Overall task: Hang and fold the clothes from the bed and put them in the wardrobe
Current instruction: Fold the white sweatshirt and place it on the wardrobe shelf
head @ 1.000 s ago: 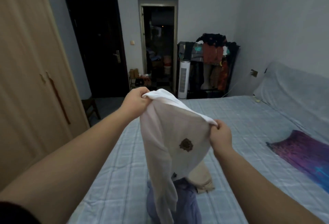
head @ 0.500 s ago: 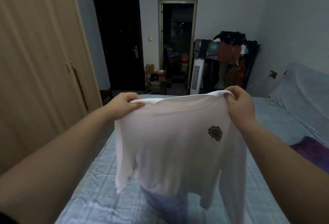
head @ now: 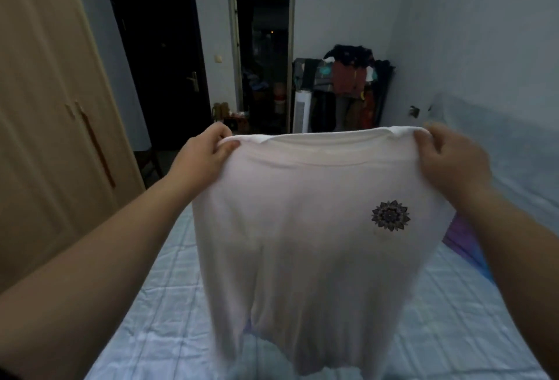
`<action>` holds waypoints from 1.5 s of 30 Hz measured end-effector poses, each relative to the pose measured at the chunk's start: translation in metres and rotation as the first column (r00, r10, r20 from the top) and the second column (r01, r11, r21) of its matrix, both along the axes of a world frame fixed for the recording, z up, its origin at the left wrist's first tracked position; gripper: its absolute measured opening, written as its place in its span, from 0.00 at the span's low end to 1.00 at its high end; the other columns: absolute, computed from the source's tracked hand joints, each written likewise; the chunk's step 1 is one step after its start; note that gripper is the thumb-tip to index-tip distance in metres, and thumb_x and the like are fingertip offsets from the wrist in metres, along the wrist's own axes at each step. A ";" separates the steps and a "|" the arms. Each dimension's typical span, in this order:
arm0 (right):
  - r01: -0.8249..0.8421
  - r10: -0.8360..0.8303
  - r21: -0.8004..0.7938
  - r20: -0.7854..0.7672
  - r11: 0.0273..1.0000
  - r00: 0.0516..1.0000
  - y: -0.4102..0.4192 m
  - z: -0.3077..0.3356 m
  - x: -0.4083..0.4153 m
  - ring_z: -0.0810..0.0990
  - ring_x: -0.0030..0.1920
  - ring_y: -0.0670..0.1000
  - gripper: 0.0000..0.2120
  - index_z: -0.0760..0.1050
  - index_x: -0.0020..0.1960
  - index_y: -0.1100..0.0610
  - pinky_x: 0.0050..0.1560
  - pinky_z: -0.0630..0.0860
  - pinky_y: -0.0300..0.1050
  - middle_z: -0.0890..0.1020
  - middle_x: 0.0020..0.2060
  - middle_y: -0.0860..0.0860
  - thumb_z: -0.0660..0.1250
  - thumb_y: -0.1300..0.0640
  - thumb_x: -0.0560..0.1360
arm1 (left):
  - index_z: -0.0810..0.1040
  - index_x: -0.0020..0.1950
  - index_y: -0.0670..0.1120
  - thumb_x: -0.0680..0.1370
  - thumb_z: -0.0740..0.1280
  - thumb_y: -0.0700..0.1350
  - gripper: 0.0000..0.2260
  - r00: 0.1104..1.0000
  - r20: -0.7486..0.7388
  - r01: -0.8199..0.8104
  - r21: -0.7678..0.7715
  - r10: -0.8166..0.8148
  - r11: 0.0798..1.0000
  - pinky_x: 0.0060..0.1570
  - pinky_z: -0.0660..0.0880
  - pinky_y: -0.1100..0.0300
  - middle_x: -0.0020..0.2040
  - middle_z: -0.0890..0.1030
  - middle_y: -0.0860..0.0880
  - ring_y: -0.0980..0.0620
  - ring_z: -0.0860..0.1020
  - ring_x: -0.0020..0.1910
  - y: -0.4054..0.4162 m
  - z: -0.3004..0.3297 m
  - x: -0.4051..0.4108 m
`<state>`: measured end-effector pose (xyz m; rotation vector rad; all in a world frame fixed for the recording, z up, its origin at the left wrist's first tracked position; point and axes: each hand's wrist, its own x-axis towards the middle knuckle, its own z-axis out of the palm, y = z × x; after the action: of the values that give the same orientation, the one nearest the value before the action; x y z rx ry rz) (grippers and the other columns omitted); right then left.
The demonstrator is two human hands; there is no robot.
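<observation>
White tee (head: 302, 228) hangs spread between our fingers, above the bed (head: 145, 304). Left hand (head: 201, 159) and right hand (head: 450, 159) each pinch a shoulder, fingers curled tight. We'd keep the top edge taut and level, then lower it flat for folding.

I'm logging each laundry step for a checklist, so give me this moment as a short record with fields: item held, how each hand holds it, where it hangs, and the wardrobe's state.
item: white T-shirt with a small dark flower print
left hand: pinches one top corner of the shirt
right hand: grips the other top corner
shirt state: spread wide, hanging in the air above the bed, not yet folded
wardrobe: on the left, doors closed
also on bed: purple cloth, partly hidden by the shirt
</observation>
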<state>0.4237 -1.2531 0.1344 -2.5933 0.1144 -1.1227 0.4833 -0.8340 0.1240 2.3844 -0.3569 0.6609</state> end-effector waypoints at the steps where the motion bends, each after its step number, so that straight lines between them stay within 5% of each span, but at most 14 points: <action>1: -0.003 0.003 -0.023 -0.012 1.000 1.000 -0.006 -0.003 -0.010 0.69 0.37 0.56 0.19 0.66 0.42 0.58 0.37 0.64 0.49 0.71 0.32 0.51 0.52 0.43 0.80 | 0.71 0.49 0.56 0.81 0.61 0.57 0.06 1.000 0.006 -0.003 0.045 0.003 0.999 0.43 0.74 0.52 0.42 0.79 0.54 0.52 0.77 0.42 -0.002 -0.003 -0.005; 4: 0.010 -0.011 -0.068 -0.020 0.998 1.000 -0.020 -0.007 -0.041 0.71 0.39 0.59 0.13 0.65 0.43 0.55 0.39 0.63 0.50 0.71 0.36 0.54 0.52 0.47 0.79 | 0.70 0.49 0.56 0.82 0.58 0.56 0.06 0.996 0.087 0.016 0.125 -0.027 0.992 0.45 0.76 0.48 0.42 0.78 0.52 0.48 0.77 0.42 -0.007 -0.012 -0.025; 7: 0.106 -0.096 -0.077 0.134 0.991 0.986 -0.028 -0.006 -0.070 0.77 0.44 0.67 0.11 0.70 0.50 0.56 0.42 0.70 0.56 0.77 0.43 0.64 0.54 0.50 0.82 | 0.72 0.48 0.52 0.82 0.56 0.58 0.12 0.966 0.253 0.015 0.159 -0.056 0.987 0.44 0.76 0.47 0.40 0.77 0.52 0.47 0.77 0.40 -0.017 -0.015 -0.043; 11: 0.160 -0.161 0.026 0.256 0.987 0.953 -0.036 -0.001 -0.094 0.78 0.45 0.67 0.14 0.71 0.52 0.56 0.43 0.71 0.58 0.79 0.42 0.65 0.55 0.46 0.82 | 0.72 0.46 0.48 0.82 0.50 0.61 0.20 0.921 0.388 -0.063 0.249 -0.040 0.966 0.39 0.76 0.46 0.35 0.77 0.48 0.44 0.77 0.34 -0.020 -0.009 -0.056; 19: 0.219 -0.191 -0.148 0.187 0.964 0.964 -0.047 -0.014 -0.069 0.79 0.41 0.66 0.20 0.68 0.42 0.55 0.39 0.71 0.54 0.77 0.37 0.62 0.55 0.39 0.81 | 0.71 0.47 0.46 0.81 0.47 0.61 0.22 0.934 0.350 -0.067 0.361 -0.069 0.930 0.32 0.75 0.48 0.29 0.73 0.48 0.42 0.74 0.26 -0.007 -0.033 -0.039; 25: 0.129 -0.136 -0.178 -0.030 0.975 0.990 -0.049 -0.064 0.012 0.77 0.40 0.66 0.19 0.65 0.40 0.53 0.37 0.64 0.49 0.77 0.38 0.63 0.53 0.40 0.81 | 0.72 0.49 0.47 0.82 0.54 0.58 0.16 0.985 0.168 -0.042 0.405 -0.029 0.914 0.38 0.76 0.46 0.36 0.79 0.44 0.40 0.78 0.35 -0.019 -0.078 0.023; 32: 0.062 -0.116 -0.170 -0.329 0.983 0.937 -0.065 -0.210 0.173 0.78 0.41 0.63 0.19 0.65 0.42 0.54 0.36 0.65 0.49 0.77 0.39 0.60 0.52 0.40 0.81 | 0.72 0.52 0.48 0.81 0.59 0.56 0.12 0.983 -0.173 0.007 0.340 0.055 0.940 0.39 0.69 0.52 0.44 0.81 0.41 0.38 0.79 0.44 -0.055 -0.207 0.154; 38: -0.010 -0.076 -0.151 -0.556 0.989 0.827 -0.090 -0.404 0.361 0.75 0.42 0.61 0.18 0.65 0.41 0.53 0.37 0.71 0.51 0.71 0.37 0.53 0.52 0.40 0.80 | 0.69 0.49 0.50 0.83 0.55 0.56 0.11 0.852 -0.472 -0.071 0.328 0.228 0.942 0.39 0.68 0.52 0.43 0.80 0.41 0.39 0.78 0.45 -0.097 -0.398 0.328; 45: -0.082 -0.026 -0.146 -0.616 0.986 0.787 -0.104 -0.609 0.524 0.74 0.43 0.61 0.16 0.64 0.42 0.54 0.38 0.68 0.51 0.71 0.37 0.53 0.54 0.43 0.81 | 0.66 0.47 0.50 0.83 0.54 0.53 0.09 0.757 -0.522 -0.210 0.374 0.393 0.903 0.40 0.68 0.51 0.44 0.79 0.40 0.38 0.78 0.46 -0.141 -0.591 0.481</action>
<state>0.9475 -1.3573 -0.4748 -3.0008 0.1277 -0.2261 0.9646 -0.9752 -0.4668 2.8122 0.2349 -0.0443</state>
